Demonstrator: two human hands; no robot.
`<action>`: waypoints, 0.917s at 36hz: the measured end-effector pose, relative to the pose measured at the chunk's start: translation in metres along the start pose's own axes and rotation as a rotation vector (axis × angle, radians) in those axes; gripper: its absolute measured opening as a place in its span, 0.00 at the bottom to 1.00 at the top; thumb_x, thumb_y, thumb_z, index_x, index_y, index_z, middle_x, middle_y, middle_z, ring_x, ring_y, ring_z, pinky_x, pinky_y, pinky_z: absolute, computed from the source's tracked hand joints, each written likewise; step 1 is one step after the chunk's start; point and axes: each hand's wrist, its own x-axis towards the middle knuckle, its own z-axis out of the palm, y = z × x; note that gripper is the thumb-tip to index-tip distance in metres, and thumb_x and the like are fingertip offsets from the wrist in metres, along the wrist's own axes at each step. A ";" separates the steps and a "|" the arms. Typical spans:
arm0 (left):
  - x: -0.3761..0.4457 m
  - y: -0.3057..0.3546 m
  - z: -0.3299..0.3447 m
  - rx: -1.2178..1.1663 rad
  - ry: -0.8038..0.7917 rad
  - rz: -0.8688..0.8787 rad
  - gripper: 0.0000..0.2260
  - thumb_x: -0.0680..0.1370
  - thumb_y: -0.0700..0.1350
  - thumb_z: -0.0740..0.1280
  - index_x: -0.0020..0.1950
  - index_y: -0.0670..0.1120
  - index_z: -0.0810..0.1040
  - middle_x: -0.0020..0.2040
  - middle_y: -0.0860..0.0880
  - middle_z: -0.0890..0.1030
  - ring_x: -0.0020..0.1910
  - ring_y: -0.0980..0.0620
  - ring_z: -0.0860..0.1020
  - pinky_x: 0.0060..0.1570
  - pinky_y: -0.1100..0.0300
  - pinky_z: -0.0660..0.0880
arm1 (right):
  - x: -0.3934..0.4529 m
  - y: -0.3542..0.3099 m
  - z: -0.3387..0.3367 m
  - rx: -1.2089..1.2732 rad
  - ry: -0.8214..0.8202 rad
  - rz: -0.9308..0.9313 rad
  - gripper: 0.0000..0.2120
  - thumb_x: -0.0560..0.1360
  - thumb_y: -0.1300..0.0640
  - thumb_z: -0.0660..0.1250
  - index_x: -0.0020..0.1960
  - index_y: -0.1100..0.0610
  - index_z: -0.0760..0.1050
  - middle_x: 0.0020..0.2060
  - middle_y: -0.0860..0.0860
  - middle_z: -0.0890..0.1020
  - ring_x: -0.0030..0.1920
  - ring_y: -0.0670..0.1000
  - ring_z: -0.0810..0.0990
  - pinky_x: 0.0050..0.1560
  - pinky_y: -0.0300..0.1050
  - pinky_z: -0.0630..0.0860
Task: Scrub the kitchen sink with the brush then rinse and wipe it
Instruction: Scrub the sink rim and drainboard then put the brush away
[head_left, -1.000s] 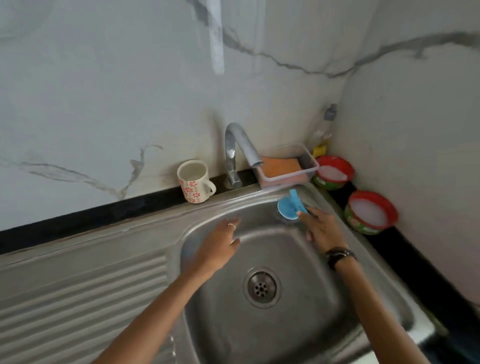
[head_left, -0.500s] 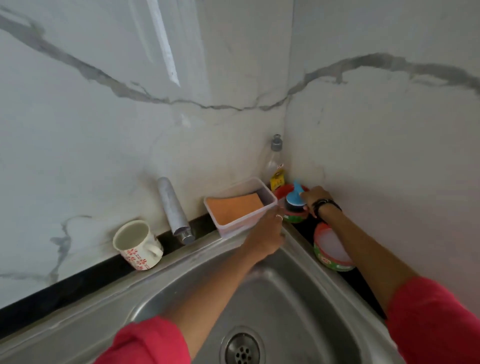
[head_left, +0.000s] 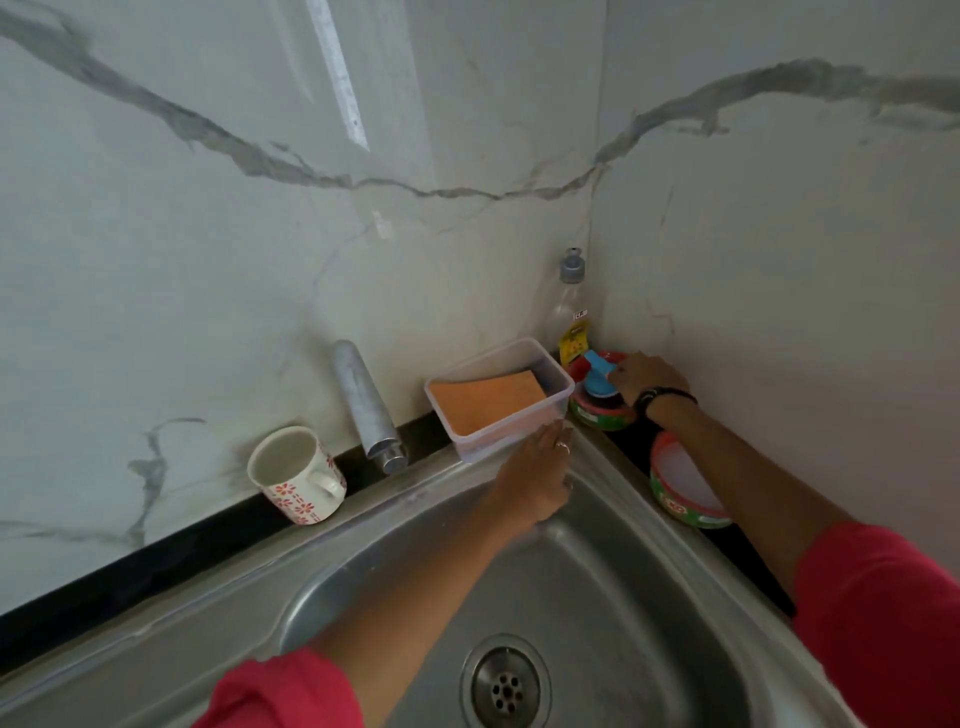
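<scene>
The steel sink (head_left: 613, 587) fills the lower frame, its drain (head_left: 505, 687) near the bottom edge. My right hand (head_left: 647, 379) grips a blue round brush (head_left: 598, 379) and holds it down in the far red-rimmed tub (head_left: 605, 415) in the wall corner. My left hand (head_left: 540, 478) rests with relaxed fingers on the sink's back rim, just in front of the clear plastic box (head_left: 558, 387) that holds an orange sponge (head_left: 483, 402). The tap (head_left: 366, 405) points toward me.
A white mug with red flowers (head_left: 298, 475) stands on the black ledge left of the tap. A second red-rimmed tub (head_left: 680, 488) of white paste sits by the sink's right rim. A clear bottle (head_left: 570, 306) stands in the corner.
My right hand lifted the brush out of the basin and carried it to the far tub in the corner. My left hand moved from the basin's back wall to the rim by the box.
</scene>
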 end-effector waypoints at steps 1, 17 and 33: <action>-0.007 -0.002 -0.001 -0.019 0.009 -0.003 0.31 0.77 0.41 0.64 0.76 0.41 0.53 0.77 0.44 0.52 0.76 0.47 0.51 0.73 0.55 0.51 | -0.003 0.003 0.001 0.015 0.019 -0.020 0.19 0.79 0.51 0.57 0.63 0.63 0.72 0.61 0.62 0.76 0.59 0.61 0.75 0.57 0.50 0.71; -0.171 -0.038 0.016 -0.238 0.194 -0.123 0.27 0.81 0.45 0.58 0.77 0.47 0.50 0.77 0.51 0.49 0.76 0.55 0.45 0.71 0.64 0.39 | -0.178 -0.017 0.003 0.350 0.106 -0.244 0.09 0.78 0.52 0.59 0.49 0.54 0.76 0.31 0.52 0.77 0.33 0.53 0.77 0.34 0.41 0.69; -0.409 -0.161 0.023 -0.184 0.152 -0.443 0.26 0.82 0.47 0.55 0.77 0.50 0.47 0.77 0.53 0.44 0.76 0.56 0.41 0.68 0.64 0.32 | -0.313 -0.199 0.166 0.505 -0.384 -0.184 0.16 0.77 0.52 0.61 0.47 0.65 0.78 0.25 0.51 0.71 0.16 0.41 0.66 0.19 0.32 0.62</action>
